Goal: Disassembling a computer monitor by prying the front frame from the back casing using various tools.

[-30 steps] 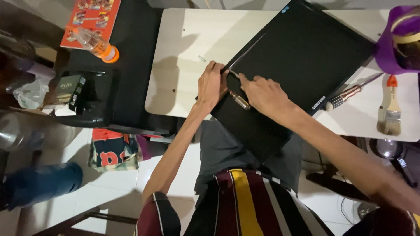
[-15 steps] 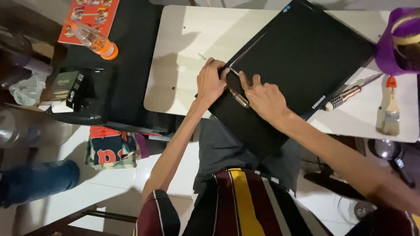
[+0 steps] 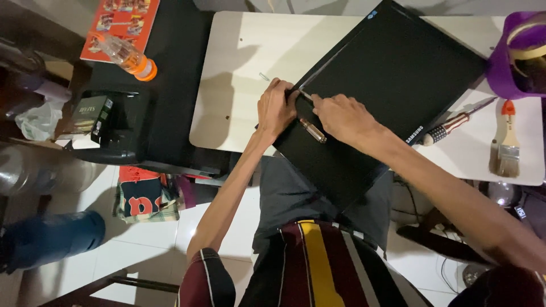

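Observation:
A black flat monitor [image 3: 392, 85] lies screen-up and slanted on the white table [image 3: 239, 68], its near corner hanging over the edge. My left hand [image 3: 276, 108] grips the monitor's left bezel edge with curled fingers. My right hand [image 3: 341, 116] rests on the screen beside it, fingers pinched at the same bezel seam, where a thin metal tip shows. A small metallic cylinder [image 3: 313, 131] lies on the screen between my wrists; whether either hand holds it I cannot tell.
A screwdriver [image 3: 449, 128] and a paintbrush [image 3: 506, 142] lie at the table's right. A purple container [image 3: 520, 54] stands at the far right. A plastic bottle [image 3: 128, 57] and a dark box [image 3: 94, 113] sit on the black side table at left.
Both hands have stayed at the monitor's left edge, with the fingers shifted slightly along the seam. The camera view has drifted a little.

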